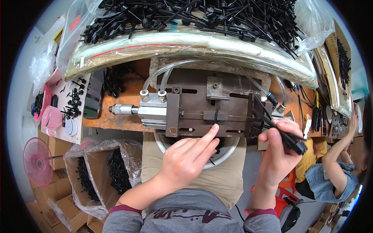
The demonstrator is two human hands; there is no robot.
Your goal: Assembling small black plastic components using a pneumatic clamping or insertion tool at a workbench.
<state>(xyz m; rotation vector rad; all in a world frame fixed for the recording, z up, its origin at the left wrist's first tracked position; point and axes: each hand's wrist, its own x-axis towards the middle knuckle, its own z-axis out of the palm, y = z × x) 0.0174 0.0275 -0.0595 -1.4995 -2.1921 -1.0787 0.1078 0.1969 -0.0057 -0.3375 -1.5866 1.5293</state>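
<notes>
In my closed right hand (278,149) is a bunch of black plastic stems with thick heads (293,143), their thin ends pointing up and left over the right end of the metal fixture. My left hand (190,157) reaches up to the front edge of the fixture, fingers stretched out and nothing held in them. Its index fingertip is at the lower end of a thin black piece (216,112), which lies across a small grey block (209,116) in the middle of the brown metal plate (194,83). Whether the fingertip presses on that piece, I cannot tell.
A silver air cylinder (152,112) with clear hoses (167,72) sits at the fixture's left. Behind it, a plastic-wrapped ledge (186,46) bears a heap of black parts (233,19). Lined boxes (103,174) of black parts and a pink fan (37,159) stand left. A person (330,176) sits right.
</notes>
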